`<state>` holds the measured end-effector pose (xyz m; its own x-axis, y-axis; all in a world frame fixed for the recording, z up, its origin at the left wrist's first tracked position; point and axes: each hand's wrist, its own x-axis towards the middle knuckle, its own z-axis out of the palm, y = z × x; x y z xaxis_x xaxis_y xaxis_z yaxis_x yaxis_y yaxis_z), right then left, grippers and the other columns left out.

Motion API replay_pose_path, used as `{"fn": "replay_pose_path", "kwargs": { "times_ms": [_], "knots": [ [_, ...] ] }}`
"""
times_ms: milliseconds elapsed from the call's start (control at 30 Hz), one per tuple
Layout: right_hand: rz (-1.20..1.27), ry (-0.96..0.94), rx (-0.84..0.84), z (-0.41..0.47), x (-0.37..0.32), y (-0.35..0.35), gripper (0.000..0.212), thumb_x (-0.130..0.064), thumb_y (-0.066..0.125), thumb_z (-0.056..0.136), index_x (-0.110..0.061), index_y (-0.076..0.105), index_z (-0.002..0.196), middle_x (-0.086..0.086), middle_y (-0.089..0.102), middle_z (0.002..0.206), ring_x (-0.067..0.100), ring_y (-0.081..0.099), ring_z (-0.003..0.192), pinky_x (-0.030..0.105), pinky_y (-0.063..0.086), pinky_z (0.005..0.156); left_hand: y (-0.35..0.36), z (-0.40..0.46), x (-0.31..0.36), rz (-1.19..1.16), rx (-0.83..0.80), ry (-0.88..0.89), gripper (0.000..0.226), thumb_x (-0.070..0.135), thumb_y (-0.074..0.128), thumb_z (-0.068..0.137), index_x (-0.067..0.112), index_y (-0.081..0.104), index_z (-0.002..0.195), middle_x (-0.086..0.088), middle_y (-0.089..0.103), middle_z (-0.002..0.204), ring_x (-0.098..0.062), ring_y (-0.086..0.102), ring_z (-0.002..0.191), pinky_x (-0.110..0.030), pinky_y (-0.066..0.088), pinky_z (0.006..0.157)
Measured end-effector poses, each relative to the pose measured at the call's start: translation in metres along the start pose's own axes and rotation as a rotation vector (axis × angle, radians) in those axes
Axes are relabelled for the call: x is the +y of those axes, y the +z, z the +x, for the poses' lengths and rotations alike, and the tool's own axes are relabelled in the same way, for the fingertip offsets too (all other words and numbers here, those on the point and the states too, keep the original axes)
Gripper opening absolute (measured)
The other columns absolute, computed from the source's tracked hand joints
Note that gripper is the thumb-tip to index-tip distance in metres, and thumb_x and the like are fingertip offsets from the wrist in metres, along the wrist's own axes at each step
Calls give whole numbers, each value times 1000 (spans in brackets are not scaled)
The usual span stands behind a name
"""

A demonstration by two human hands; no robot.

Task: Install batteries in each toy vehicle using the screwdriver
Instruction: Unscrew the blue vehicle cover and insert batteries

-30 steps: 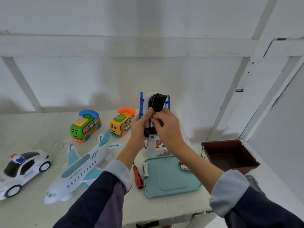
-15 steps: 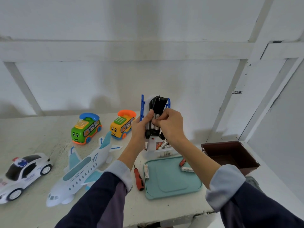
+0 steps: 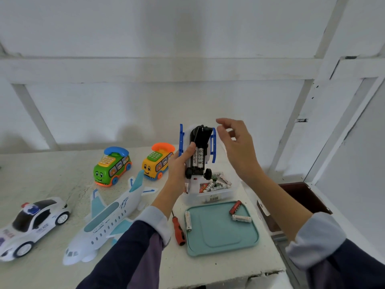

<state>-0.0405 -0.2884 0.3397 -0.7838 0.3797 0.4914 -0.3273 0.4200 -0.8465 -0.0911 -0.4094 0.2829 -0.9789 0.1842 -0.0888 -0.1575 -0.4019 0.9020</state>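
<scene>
White table [image 3: 52, 170] against a white framed wall. Largest on it: plane [image 3: 108, 217], nose toward the front edge, left of centre; police car [image 3: 31, 222] at far left; green bus [image 3: 112, 165] and yellow bus [image 3: 157, 161] side by side behind the plane. Teal tray [image 3: 220, 240] near the front edge, holding three loose batteries [image 3: 241, 218]; clear box [image 3: 210, 197] just behind it, more batteries inside. Brown bin [image 3: 306, 197] off the right edge.

Left arm raised from lower centre, left hand [image 3: 178, 170] gripping an upturned toy [image 3: 198, 151] above the box, thumb pressed along its open black compartment, two batteries seated inside, blue skids on both sides. Right forearm angled up from lower right, right hand [image 3: 237, 142] lifted just beside the toy, apart from it, fingers loosely spread, holding nothing.

Screwdriver [image 3: 178, 229], orange-handled, flat on the table, just left of the tray.
</scene>
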Motion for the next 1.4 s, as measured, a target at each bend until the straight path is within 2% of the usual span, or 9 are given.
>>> {"fn": "replay_pose_path", "kwargs": {
  "times_ms": [133,267,367,600,700,833,1000,1233,1400],
  "knots": [
    [-91,-62,-111,11,-4,0,19,-10,54,93,-13,69,103,-4,58,93,2,53,77,13,43,70,1,-1,-1,15,-21,10,24,23,63,90,3,63,104,1,72,69,-12,69,57,-23,55,50],
    [-27,-58,-170,5,-2,0,18,-1,60,87,-12,71,95,-8,59,85,6,55,72,24,50,73,-1,0,-1,38,-12,34,28,27,61,91,6,62,108,3,73,72,-9,69,60,-23,56,53],
    [22,-66,-194,-4,-3,1,19,3,63,83,-10,72,92,-6,59,85,5,57,71,23,54,73,-4,1,-2,47,-11,33,28,33,60,90,11,62,107,3,72,76,-8,70,63,-24,58,58],
    [-5,-79,-259,-27,12,1,27,3,71,75,-23,69,81,1,59,91,20,61,80,29,55,77,-7,0,-3,71,-28,39,36,49,59,80,17,66,95,3,73,77,-10,69,68,-30,56,71],
    [-95,-97,-266,-32,20,5,21,4,72,74,-15,71,83,0,57,91,17,60,78,25,54,74,-6,-1,-3,83,-27,61,32,49,59,80,19,66,87,3,72,75,-11,68,67,-26,56,66],
    [-255,-239,-254,-36,28,10,16,6,71,73,-4,69,84,5,53,90,14,54,71,14,47,68,-4,-2,-3,82,-25,95,27,40,55,90,16,62,100,1,70,79,-7,68,62,-19,53,54],
    [-340,-335,-197,-37,36,18,18,10,72,68,0,66,81,10,53,88,13,48,70,10,43,67,-4,-2,-3,88,-29,85,28,44,57,84,21,62,98,-1,71,84,-11,69,68,-26,56,62],
    [-320,-317,-242,-36,33,21,19,12,70,68,0,64,82,3,48,89,0,44,72,3,39,67,-6,-1,-3,86,-32,68,27,36,57,91,16,61,108,-2,70,85,-8,69,63,-22,54,54],
    [-246,-191,-249,-37,27,22,14,-3,75,72,-5,65,81,-1,49,86,3,47,72,7,40,68,-8,-1,-3,79,-51,44,25,35,58,91,15,63,105,1,72,75,-9,69,63,-22,54,53]
  ]
}}
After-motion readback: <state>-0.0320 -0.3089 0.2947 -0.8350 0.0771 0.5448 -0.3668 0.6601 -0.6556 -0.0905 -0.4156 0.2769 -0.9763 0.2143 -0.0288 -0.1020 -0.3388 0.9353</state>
